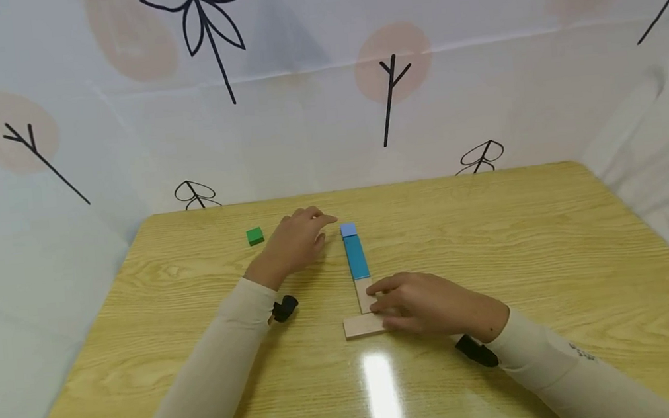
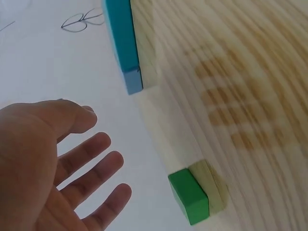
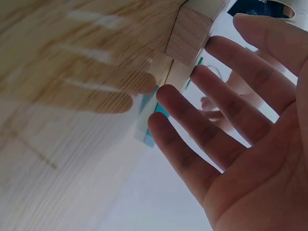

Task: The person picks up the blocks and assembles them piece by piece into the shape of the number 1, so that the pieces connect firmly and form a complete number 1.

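Note:
A light blue cube (image 1: pixel 348 230), a long blue block (image 1: pixel 357 257) and a plain wooden block (image 1: pixel 365 294) lie end to end in a line running away from me. Across the near end of that line lies another plain wooden block (image 1: pixel 361 326), its right part hidden by my right hand (image 1: pixel 432 303). That hand hovers over or touches the wooden blocks, fingers loosely bent; contact is hard to tell. My left hand (image 1: pixel 297 242) is just left of the light blue cube, apart from it, holding nothing. In the left wrist view its fingers (image 2: pixel 91 171) are spread.
A green block (image 1: pixel 255 236) sits left of my left hand near the table's far edge. The wood-grain table (image 1: pixel 522 239) extends to both sides. Behind it hangs a white cloth (image 1: pixel 316 131) with plant drawings. Black wrist mounts (image 1: pixel 285 308) sit under both wrists.

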